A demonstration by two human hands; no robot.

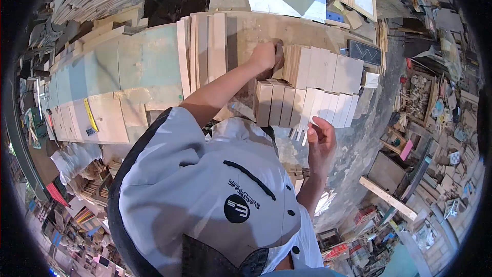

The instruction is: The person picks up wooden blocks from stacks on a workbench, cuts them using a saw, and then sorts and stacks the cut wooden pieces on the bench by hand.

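Pale grey shirt (164, 200); black side trim (114, 215); black chest stripe (250, 177); round, white-lettered black logo (237, 209); dark buttons (290, 212).

The left hand (265, 57) is bent by the left end of a far row of pale, flat-sided wooden blocks (323, 70), and it is hard to tell if it is touching them, while the right hand (322, 142) has its thumb and fingers apart just beside a near row of pale, flat wooden blocks (302, 106). The two rows sit side by side on a brown wooden table (256, 25), near a small black box with white zigzag lines (365, 52). Long, thin, light wooden boards (219, 46) lie to the left, and a light grey shirt with a round black badge (237, 209) fills the bottom.
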